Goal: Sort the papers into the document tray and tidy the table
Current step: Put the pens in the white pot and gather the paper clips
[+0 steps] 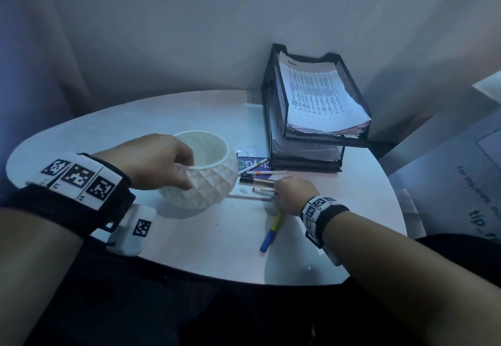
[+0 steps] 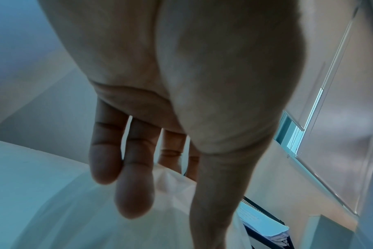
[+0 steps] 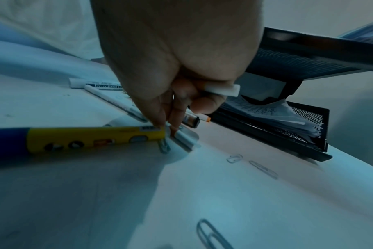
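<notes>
Most papers (image 1: pixel 322 96) already lie in the document tray (image 1: pixel 279 107), while my left hand (image 1: pixel 160 161) grips the white bowl (image 1: pixel 206 183) and my right hand (image 1: pixel 294 194) pinches loose pens (image 1: pixel 257 180).

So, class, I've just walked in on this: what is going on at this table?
A person is tidying a round white table. The left hand grips the rim of a white faceted pot. The right hand is gathering pens beside it and already holds a small white eraser. Printed papers already lie in the black mesh document tray. A yellow and blue marker and paper clips still lie loose.
</notes>
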### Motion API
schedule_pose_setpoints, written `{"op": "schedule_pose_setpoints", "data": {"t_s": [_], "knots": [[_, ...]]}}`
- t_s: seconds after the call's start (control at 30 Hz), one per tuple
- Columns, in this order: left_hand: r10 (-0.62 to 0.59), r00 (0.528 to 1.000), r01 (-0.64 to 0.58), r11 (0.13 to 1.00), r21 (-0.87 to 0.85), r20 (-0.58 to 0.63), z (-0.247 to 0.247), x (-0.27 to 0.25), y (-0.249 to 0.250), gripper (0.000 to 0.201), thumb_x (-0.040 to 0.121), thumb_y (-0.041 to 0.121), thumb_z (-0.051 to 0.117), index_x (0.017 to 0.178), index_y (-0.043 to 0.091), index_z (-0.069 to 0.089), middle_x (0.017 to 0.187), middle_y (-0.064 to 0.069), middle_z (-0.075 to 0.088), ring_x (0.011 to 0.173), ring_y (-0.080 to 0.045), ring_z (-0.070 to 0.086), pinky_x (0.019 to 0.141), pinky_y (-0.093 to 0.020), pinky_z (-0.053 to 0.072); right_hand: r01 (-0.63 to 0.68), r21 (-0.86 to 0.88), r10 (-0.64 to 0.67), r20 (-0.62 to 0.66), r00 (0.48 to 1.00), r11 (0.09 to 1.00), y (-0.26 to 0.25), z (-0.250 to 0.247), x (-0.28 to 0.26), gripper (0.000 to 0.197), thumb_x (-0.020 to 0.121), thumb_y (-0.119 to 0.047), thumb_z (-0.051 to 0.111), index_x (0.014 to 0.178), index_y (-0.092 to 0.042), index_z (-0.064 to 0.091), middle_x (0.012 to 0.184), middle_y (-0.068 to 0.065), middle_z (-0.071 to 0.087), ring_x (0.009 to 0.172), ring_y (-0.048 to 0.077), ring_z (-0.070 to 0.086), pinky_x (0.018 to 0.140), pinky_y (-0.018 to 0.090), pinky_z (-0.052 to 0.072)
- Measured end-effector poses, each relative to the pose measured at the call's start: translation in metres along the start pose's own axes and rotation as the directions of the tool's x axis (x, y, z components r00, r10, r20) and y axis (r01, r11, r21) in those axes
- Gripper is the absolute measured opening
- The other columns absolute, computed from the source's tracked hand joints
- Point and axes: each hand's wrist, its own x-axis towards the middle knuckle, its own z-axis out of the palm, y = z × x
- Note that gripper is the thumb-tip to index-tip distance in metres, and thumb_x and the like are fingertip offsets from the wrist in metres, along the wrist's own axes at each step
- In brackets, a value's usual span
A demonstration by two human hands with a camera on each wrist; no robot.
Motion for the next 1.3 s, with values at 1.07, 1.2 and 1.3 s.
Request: {"op": "schedule_pose_setpoints", "data": {"t_s": [1.07,1.2,1.3], "knots": [[-0.116,0.991,0.117,0.993,0.016,-0.072,-0.019,0.002,-0.037,0.022,0.072,0.043,0.090,0.073,0.034,0.070,0.075,0.013,0.066,0.074,-0.011,0.061,0.063,-0.030,0.040,0.642,0.131,-0.653,0.067,0.755,0.756,-0.132,0.039,-0.086,0.024,0.096,-0.037,0.063,0.117,-0.024,0.062,0.105,0.005,0.059,0.080,0.037,0.068,0.063,0.041,0.053],[-0.109,0.993,0.109,0.994,0.006,-0.038,-0.018,0.000,-0.037,0.020,0.072,0.043,0.090,0.073,0.035,0.071,0.073,0.013,0.066,0.073,-0.012,0.063,0.064,-0.030,0.042,0.563,0.219,-0.584,0.042,0.810,0.797,-0.130,0.037,-0.074,0.018,0.096,-0.038,0.063,0.100,-0.021,0.065,0.104,0.004,0.065,0.092,0.033,0.067,0.069,0.038,0.049],[-0.097,0.995,0.097,0.995,-0.003,-0.022,-0.018,0.003,-0.033,0.020,0.072,0.043,0.090,0.073,0.035,0.071,0.071,0.012,0.066,0.068,-0.013,0.066,0.065,-0.030,0.046,0.477,0.226,-0.506,0.090,0.858,0.849,-0.111,0.027,-0.062,0.022,0.095,-0.040,0.063,0.095,-0.018,0.065,0.104,0.008,0.068,0.094,0.032,0.065,0.074,0.037,0.048]]}}
